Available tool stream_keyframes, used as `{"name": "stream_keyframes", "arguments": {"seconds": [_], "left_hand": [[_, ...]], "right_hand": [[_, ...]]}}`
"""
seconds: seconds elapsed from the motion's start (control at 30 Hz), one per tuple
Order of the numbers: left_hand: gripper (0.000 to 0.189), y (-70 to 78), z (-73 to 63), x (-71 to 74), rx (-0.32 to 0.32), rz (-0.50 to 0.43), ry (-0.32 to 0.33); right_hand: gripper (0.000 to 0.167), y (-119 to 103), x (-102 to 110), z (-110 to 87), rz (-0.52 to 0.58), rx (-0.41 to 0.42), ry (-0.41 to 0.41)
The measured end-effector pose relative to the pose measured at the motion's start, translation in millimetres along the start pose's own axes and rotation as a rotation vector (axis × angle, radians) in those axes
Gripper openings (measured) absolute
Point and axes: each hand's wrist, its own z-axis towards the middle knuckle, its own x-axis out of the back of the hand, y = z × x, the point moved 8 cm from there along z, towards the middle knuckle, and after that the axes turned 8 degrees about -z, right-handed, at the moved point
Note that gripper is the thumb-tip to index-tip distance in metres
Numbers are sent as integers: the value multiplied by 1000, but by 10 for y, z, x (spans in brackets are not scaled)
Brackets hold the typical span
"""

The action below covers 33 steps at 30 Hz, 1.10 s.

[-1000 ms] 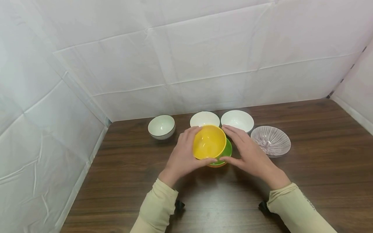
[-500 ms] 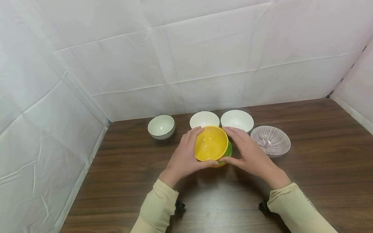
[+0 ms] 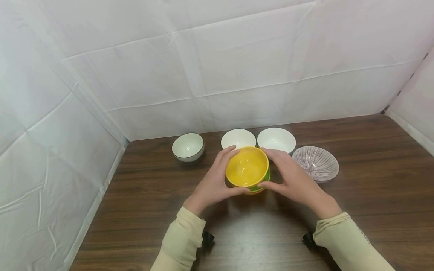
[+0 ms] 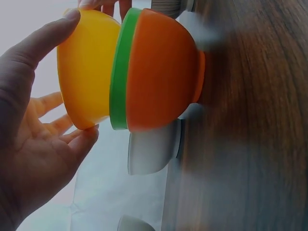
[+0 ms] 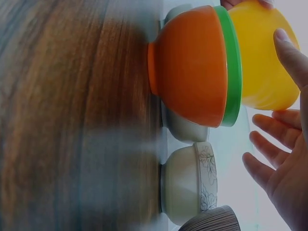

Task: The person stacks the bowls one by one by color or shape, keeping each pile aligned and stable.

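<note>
A yellow bowl (image 3: 247,166) is held between both hands, its mouth facing up. My left hand (image 3: 214,184) grips its left side, thumb at the near side and fingers at the far side. On the opposite side my right hand (image 3: 295,181) holds it the same way, several fingers spread loose in the right wrist view. Below it a green bowl (image 4: 121,72) is nested inside an orange bowl (image 4: 163,72), which stands on the table. The yellow bowl's lower part is inside the green rim; whether it touches the green bowl's bottom is hidden.
Behind the hands stand two white bowls, one left (image 3: 238,138) and one right (image 3: 276,139). A pale green bowl (image 3: 188,146) is at the back left, a purple-striped bowl (image 3: 315,163) to the right. White sheeting (image 3: 237,67) walls the dark wooden table (image 3: 142,210).
The yellow bowl has shifted slightly right and levelled out over the green bowl. Both hands have kept around it with only small movements; the other bowls stand where they were.
</note>
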Motion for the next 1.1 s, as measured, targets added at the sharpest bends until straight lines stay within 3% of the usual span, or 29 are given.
{"name": "stream_keyframes", "arguments": {"seconds": [0.27, 1.1], "left_hand": [[97, -41, 7, -33, 14, -6, -3], [99, -62, 12, -118, 7, 105, -6]], "right_hand": [[91, 31, -33, -6, -14, -14, -24], [90, 113, -119, -23, -25, -82, -131]]}}
